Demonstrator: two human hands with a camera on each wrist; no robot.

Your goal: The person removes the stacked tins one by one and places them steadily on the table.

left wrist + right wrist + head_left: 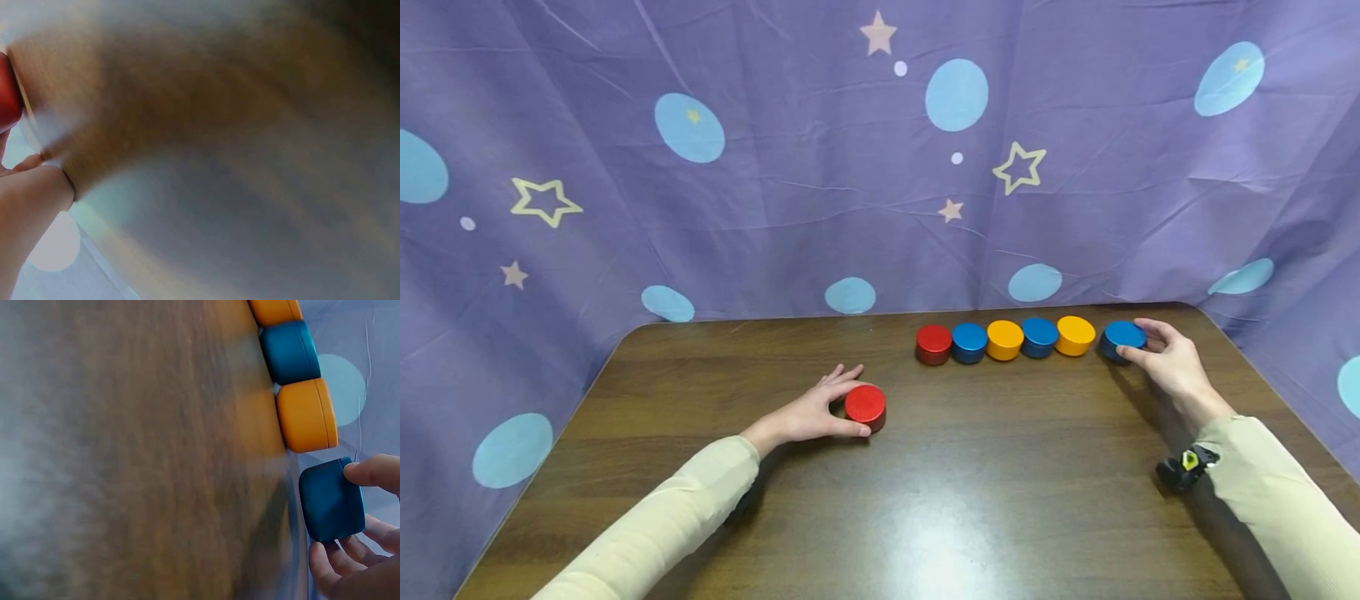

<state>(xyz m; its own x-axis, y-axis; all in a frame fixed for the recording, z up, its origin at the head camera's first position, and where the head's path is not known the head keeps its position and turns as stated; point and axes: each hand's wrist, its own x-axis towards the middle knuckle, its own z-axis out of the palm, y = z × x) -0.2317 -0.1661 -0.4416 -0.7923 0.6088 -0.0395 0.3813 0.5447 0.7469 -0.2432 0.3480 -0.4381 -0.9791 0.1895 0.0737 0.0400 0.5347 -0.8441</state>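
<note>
My left hand (808, 414) holds a round red tin (866, 405) on the table, left of centre, with the thumb at its near side and a finger behind it. In the left wrist view only part of that tin (9, 94) shows at the edge. At the right, my right hand (1180, 368) grips a round blue tin (1122, 338) between thumb and fingers. The right wrist view shows this blue tin (331, 503) slightly tilted, a small gap from the end yellow tin (306, 415).
Along the table's back runs a row of lidded tins, left to right: red (933, 344), blue (969, 342), yellow (1004, 340), blue (1040, 337), yellow (1075, 336). Behind the wooden table (970, 475) hangs a purple patterned curtain (775, 200).
</note>
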